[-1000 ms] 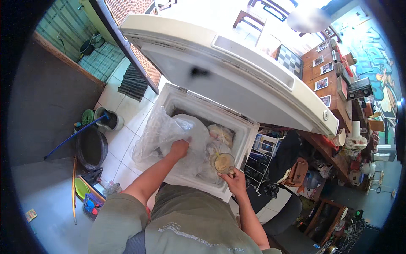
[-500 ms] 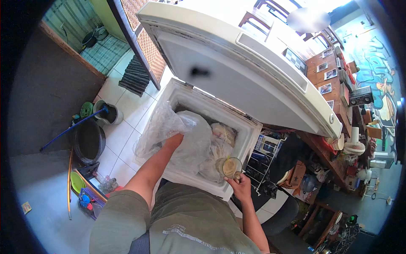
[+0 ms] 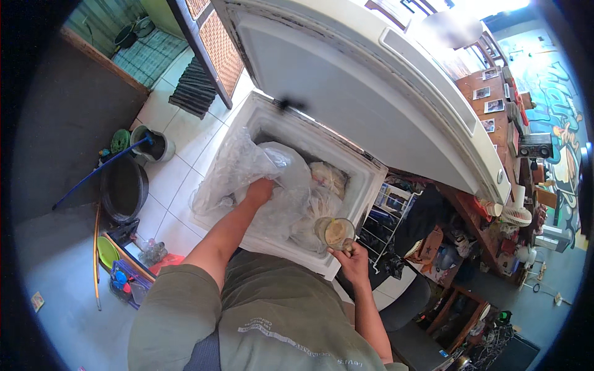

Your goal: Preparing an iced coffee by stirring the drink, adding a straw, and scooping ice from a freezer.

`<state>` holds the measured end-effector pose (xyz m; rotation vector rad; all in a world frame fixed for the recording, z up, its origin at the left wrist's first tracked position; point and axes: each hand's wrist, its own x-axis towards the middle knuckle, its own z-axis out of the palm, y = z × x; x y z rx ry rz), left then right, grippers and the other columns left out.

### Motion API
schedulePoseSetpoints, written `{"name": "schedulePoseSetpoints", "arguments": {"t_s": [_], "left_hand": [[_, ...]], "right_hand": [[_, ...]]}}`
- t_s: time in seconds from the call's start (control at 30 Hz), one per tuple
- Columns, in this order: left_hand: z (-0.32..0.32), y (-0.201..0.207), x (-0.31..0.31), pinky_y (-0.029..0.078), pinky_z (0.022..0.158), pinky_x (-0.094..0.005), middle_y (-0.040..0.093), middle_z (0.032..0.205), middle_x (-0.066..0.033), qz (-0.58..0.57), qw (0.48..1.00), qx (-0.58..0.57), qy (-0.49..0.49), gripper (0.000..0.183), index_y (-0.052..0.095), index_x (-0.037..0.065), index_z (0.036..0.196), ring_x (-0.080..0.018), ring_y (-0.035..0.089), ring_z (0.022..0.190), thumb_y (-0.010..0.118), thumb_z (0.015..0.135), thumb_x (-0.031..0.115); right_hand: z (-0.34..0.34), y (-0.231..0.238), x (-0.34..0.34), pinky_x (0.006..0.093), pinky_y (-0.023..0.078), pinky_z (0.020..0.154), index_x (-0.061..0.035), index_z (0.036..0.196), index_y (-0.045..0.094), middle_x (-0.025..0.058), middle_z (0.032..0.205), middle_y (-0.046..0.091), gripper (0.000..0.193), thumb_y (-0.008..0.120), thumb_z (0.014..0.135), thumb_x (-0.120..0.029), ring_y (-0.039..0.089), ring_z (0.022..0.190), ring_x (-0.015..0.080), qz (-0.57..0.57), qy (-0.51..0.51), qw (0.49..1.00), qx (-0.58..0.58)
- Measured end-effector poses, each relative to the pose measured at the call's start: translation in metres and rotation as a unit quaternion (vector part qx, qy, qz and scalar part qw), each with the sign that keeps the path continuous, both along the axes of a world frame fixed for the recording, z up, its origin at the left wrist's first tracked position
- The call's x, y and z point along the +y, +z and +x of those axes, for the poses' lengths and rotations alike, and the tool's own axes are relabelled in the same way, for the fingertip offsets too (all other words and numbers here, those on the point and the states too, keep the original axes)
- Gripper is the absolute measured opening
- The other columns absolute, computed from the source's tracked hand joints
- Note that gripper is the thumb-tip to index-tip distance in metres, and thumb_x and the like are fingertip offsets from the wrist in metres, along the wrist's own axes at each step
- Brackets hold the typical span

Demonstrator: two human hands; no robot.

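A white chest freezer (image 3: 369, 179) stands in front of me with its lid (image 3: 346, 80) raised. Inside lies a big clear plastic bag (image 3: 226, 161), its loose mouth draped over the left wall. My left hand (image 3: 261, 190) reaches into this bag, and the plastic hides its fingers. By the handle, my right hand (image 3: 351, 256) grips a glass mug (image 3: 335, 233) holding a light brown, foamy-looking drink, above the freezer's near right corner. Beside the big bag are smaller clear bags (image 3: 328, 180) with contents I cannot make out.
On the left floor stand a grey bucket (image 3: 162, 147) with a blue-handled stick across it, a black tub (image 3: 124, 195) and a crate of plastic items (image 3: 129, 281). To the right are a white wire rack (image 3: 391, 216), a dark chair (image 3: 408, 303) and a small fan (image 3: 517, 213).
My view has shifted slightly. The left hand sits a little deeper in the bag and its fingers stay hidden. My right hand still holds the mug at the freezer's corner.
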<state>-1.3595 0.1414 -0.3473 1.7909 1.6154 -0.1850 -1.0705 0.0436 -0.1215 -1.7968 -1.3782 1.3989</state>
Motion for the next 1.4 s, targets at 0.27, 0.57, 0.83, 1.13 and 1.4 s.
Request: {"name": "schedulePoseSetpoints", "arguments": {"t_s": [0.27, 0.57, 0.83, 1.13, 1.4], "left_hand": [[-0.024, -0.064, -0.003, 0.037, 0.104, -0.0477, 0.055, 0.129, -0.0181, 0.116, 0.986, -0.105, 0.056, 0.038, 0.053, 0.012, 0.129, -0.0394, 0.049, 0.121, 0.049, 0.092, 0.023], [-0.010, -0.001, 0.000, 0.048, 0.085, -0.0471, 0.065, 0.102, -0.0195, 0.058, 0.984, -0.163, 0.045, 0.023, 0.063, 0.009, 0.106, -0.0363, 0.062, 0.095, 0.051, 0.091, 0.023], [0.001, 0.007, 0.005, 0.049, 0.087, -0.0437, 0.067, 0.102, -0.0184, -0.020, 0.981, -0.193, 0.018, 0.025, 0.065, 0.013, 0.107, -0.0332, 0.063, 0.098, 0.055, 0.085, 0.017], [-0.028, -0.083, -0.002, 0.045, 0.095, -0.0421, 0.065, 0.113, -0.0172, -0.129, 0.960, -0.249, 0.004, 0.034, 0.064, 0.008, 0.112, -0.0307, 0.060, 0.109, 0.059, 0.084, 0.027], [-0.035, -0.159, -0.013, 0.039, 0.102, -0.0405, 0.061, 0.124, -0.0133, -0.073, 0.979, -0.187, -0.026, 0.040, 0.061, 0.011, 0.122, -0.0290, 0.055, 0.116, 0.055, 0.090, 0.034]], "right_hand": [[0.002, -0.007, 0.004, 0.0233, 0.032, 0.054, -0.0010, 0.082, 0.065, -0.0067, 0.060, 0.035, 0.016, 0.078, 0.076, -0.009, 0.033, 0.058, 0.0070, 0.025, 0.031, 0.999, -0.019], [0.001, 0.006, 0.009, 0.0231, 0.031, 0.053, -0.0023, 0.089, 0.069, -0.0065, 0.059, 0.034, 0.018, 0.079, 0.076, -0.010, 0.033, 0.057, 0.0067, -0.003, 0.030, 0.999, -0.041], [0.005, 0.004, 0.013, 0.0221, 0.033, 0.054, -0.0029, 0.094, 0.070, -0.0068, 0.061, 0.047, 0.022, 0.080, 0.076, -0.012, 0.037, 0.058, 0.0036, 0.032, 0.059, 0.996, -0.064], [0.009, -0.007, 0.006, 0.0217, 0.040, 0.059, -0.0024, 0.087, 0.067, -0.0082, 0.071, 0.056, 0.017, 0.079, 0.076, -0.007, 0.046, 0.065, 0.0034, -0.009, -0.001, 1.000, 0.025], [0.004, -0.003, 0.019, 0.0210, 0.035, 0.058, -0.0026, 0.093, 0.070, -0.0083, 0.069, 0.051, 0.020, 0.079, 0.076, -0.008, 0.040, 0.064, 0.0038, -0.006, 0.000, 1.000, 0.027]]}}
